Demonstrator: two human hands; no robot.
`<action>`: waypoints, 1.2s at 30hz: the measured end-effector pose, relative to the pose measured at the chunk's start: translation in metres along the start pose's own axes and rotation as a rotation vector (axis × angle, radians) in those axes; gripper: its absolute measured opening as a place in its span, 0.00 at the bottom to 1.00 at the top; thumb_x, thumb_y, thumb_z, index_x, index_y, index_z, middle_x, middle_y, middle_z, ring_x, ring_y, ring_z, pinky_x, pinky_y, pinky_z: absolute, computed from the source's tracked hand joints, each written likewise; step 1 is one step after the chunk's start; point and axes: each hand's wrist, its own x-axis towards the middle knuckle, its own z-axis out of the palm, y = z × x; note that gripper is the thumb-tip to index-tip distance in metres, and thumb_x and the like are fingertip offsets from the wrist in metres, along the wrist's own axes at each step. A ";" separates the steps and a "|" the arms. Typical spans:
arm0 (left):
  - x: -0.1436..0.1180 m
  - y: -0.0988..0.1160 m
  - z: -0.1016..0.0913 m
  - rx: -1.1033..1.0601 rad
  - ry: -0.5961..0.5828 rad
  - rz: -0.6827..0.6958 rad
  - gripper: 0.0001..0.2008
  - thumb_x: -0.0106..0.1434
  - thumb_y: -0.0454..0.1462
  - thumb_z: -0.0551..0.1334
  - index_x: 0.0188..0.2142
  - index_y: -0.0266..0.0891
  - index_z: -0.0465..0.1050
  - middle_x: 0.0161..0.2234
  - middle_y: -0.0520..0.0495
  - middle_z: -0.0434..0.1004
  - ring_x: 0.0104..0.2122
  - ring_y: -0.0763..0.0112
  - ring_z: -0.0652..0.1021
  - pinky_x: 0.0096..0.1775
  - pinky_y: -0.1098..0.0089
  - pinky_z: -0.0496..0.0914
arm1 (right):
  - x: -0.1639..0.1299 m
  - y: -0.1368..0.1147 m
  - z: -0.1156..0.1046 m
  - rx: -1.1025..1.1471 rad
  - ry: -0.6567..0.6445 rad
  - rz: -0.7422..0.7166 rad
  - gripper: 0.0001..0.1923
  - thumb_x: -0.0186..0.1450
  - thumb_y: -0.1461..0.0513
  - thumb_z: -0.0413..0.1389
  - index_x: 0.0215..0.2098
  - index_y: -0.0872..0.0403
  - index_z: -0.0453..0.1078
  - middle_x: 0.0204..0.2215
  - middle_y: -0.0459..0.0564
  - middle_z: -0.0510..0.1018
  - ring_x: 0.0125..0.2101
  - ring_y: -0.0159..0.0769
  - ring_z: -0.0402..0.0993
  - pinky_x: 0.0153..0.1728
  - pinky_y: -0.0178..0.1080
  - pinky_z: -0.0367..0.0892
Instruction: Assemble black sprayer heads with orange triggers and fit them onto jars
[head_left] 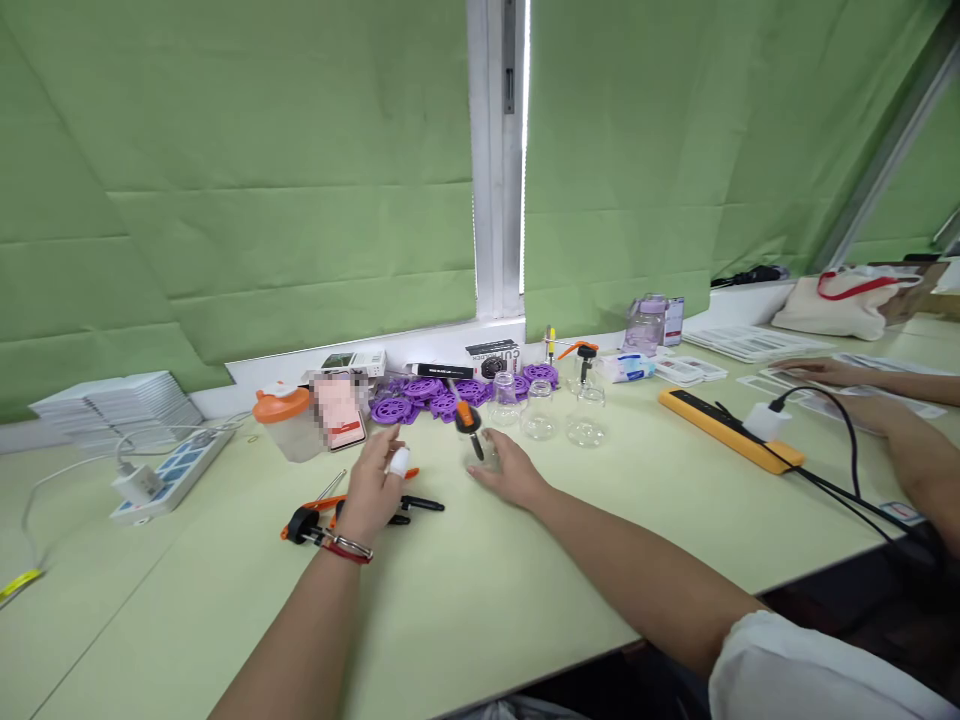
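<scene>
The left hand [375, 495] lay spread, fingers loose and gripping nothing, over a black and orange tool [352, 512] on the green table [525, 600]. A white cap sat on one fingertip. The right hand [510, 470] cupped a small clear jar [484, 452], fingers curled about its side; a dropper [469, 420] with an orange collar stood tilted in the jar. Just behind the jar stood three more glass jars [540, 410], and behind those lay purple discs [435, 395]. Another person's arm [900, 440] rested far right of the jar.
</scene>
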 end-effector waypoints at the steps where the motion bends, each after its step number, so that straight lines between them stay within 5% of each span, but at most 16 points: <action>1: 0.003 -0.004 -0.008 0.124 0.021 -0.024 0.20 0.59 0.37 0.53 0.51 0.36 0.66 0.49 0.40 0.68 0.47 0.61 0.71 0.49 0.61 0.66 | 0.005 0.002 0.003 -0.036 -0.014 0.021 0.35 0.57 0.49 0.57 0.58 0.55 0.57 0.51 0.58 0.68 0.50 0.47 0.65 0.49 0.46 0.60; 6: 0.005 -0.010 -0.030 0.512 -0.301 -0.192 0.18 0.55 0.41 0.56 0.43 0.36 0.72 0.45 0.40 0.73 0.45 0.54 0.72 0.47 0.60 0.65 | 0.033 -0.001 0.019 -0.171 -0.053 0.004 0.36 0.60 0.46 0.53 0.59 0.58 0.55 0.51 0.61 0.70 0.50 0.49 0.65 0.49 0.45 0.59; 11: -0.001 -0.005 -0.026 0.640 -0.572 -0.161 0.26 0.50 0.49 0.60 0.47 0.40 0.71 0.39 0.41 0.75 0.40 0.52 0.73 0.46 0.55 0.62 | 0.060 -0.010 0.042 -0.269 -0.038 0.061 0.41 0.60 0.43 0.50 0.62 0.60 0.51 0.52 0.64 0.68 0.52 0.51 0.63 0.51 0.46 0.56; 17: -0.002 -0.019 -0.027 0.629 -0.581 -0.137 0.25 0.52 0.41 0.58 0.51 0.43 0.69 0.41 0.42 0.74 0.42 0.56 0.72 0.53 0.52 0.55 | 0.058 -0.009 0.048 -0.289 -0.014 0.034 0.44 0.58 0.44 0.52 0.63 0.62 0.47 0.53 0.65 0.67 0.54 0.53 0.60 0.52 0.49 0.57; 22: -0.002 -0.018 -0.025 0.601 -0.594 -0.099 0.22 0.52 0.37 0.57 0.49 0.46 0.71 0.40 0.43 0.74 0.43 0.58 0.72 0.56 0.48 0.48 | 0.032 0.014 0.019 -0.369 0.345 -0.181 0.31 0.61 0.58 0.52 0.60 0.58 0.52 0.57 0.62 0.60 0.59 0.48 0.51 0.59 0.53 0.49; 27: -0.006 0.000 -0.013 0.602 -0.579 -0.030 0.17 0.53 0.38 0.58 0.44 0.45 0.73 0.36 0.45 0.74 0.40 0.60 0.73 0.57 0.49 0.45 | 0.026 0.055 -0.025 -0.355 0.626 -0.143 0.36 0.60 0.60 0.53 0.62 0.59 0.43 0.63 0.65 0.47 0.63 0.50 0.40 0.59 0.57 0.46; 32: -0.013 0.018 0.005 0.506 -0.586 -0.068 0.17 0.55 0.43 0.58 0.43 0.44 0.73 0.37 0.43 0.71 0.39 0.58 0.73 0.43 0.61 0.64 | 0.034 0.077 -0.038 -0.081 0.520 0.140 0.47 0.57 0.55 0.56 0.64 0.60 0.35 0.62 0.66 0.47 0.63 0.50 0.44 0.60 0.52 0.49; 36: -0.018 0.022 0.014 0.362 -0.593 -0.118 0.24 0.54 0.47 0.58 0.50 0.44 0.70 0.40 0.43 0.68 0.35 0.61 0.74 0.33 0.67 0.65 | 0.038 0.083 -0.037 0.031 0.426 0.288 0.50 0.52 0.55 0.60 0.64 0.58 0.39 0.61 0.65 0.51 0.61 0.52 0.49 0.59 0.52 0.49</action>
